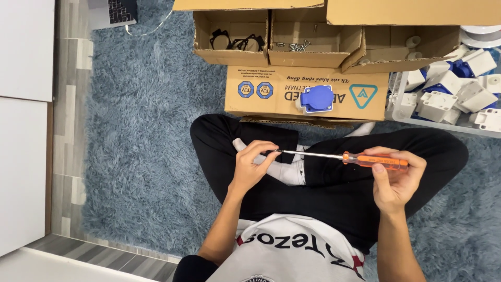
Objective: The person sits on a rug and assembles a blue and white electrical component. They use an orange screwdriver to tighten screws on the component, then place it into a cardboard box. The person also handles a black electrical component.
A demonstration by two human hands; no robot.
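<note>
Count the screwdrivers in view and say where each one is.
1. The screwdriver lies level over the lap: right hand on its orange handle, left hand pinching its tip. Boxes may hide others.

A shaggy blue-grey rug [141,156] covers most of the floor, with pale wood-look flooring [68,130] along its left edge and white panels [23,146] beyond that. A laptop corner [112,11] shows at the top left, a thin white cable [151,28] trailing from it onto the rug. Three open cardboard boxes stand in a row: the left box [201,39] holds black ring-shaped parts [237,42], the middle box [342,44] holds loose screws [295,47], the right box [438,47] holds white pieces. In front lies a flat printed carton [271,107] with a blue socket [314,98] on top. At the right, a clear bin [399,112] is filled with white and blue housings [449,89].
</note>
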